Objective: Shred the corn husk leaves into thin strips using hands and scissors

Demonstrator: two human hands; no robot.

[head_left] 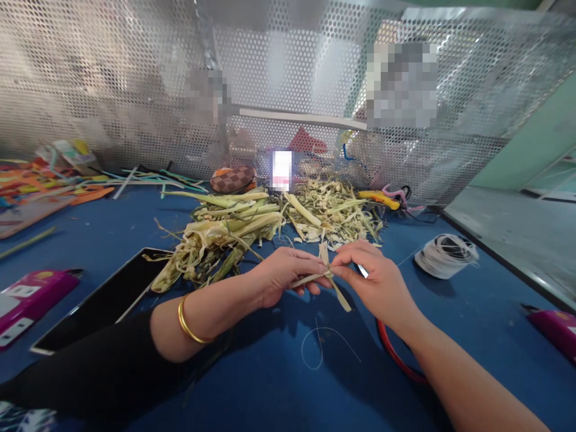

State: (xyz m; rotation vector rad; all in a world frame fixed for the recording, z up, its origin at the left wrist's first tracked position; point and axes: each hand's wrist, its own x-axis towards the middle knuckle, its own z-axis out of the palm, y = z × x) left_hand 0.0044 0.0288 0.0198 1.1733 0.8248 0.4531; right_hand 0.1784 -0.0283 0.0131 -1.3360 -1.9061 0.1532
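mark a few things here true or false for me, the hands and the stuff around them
1. The left hand and right hand both hold pale strips. True.
2. A gold bangle is on the right arm. False: the gold bangle is on the left arm.
3. A roll of white cord lies to the right of the right hand. True.
4. The dark-screened device is beside that cord. False: the dark-screened device lies at the left.
5. A thin loose thread lies on the blue table. True.
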